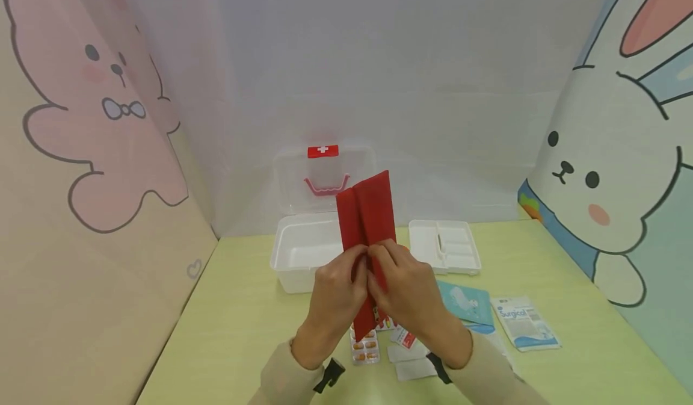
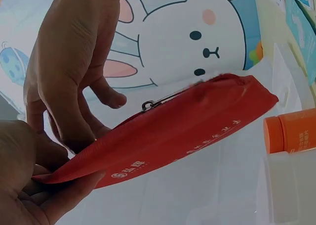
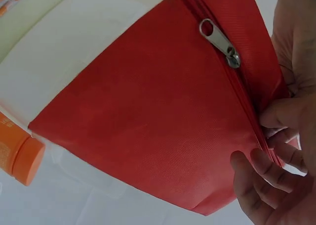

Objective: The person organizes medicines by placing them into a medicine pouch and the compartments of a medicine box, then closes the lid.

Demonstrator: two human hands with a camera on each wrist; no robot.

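Observation:
Up in front of me, both hands hold a red zippered pouch (image 1: 376, 206) tilted upright. My left hand (image 1: 337, 290) pinches its left side along the seam, and my right hand (image 1: 407, 284) grips the right side, close against the left. A metal zipper pull (image 3: 219, 42) hangs on the zipper in the right wrist view, below the hands. White print shows on one face of the pouch (image 2: 182, 123) in the left wrist view. The fingertips at the seam are partly hidden, and so is the inside of the pouch.
Behind the pouch stands a clear lidded box (image 1: 295, 254), lid raised. A white divided tray (image 1: 457, 248) lies right of it. Capsule blister packs (image 1: 366, 351), white packets (image 1: 414, 369), a teal packet (image 1: 468, 302) and a Surgical packet (image 1: 525, 324) lie nearer. An orange bottle (image 2: 296, 131) stands close by.

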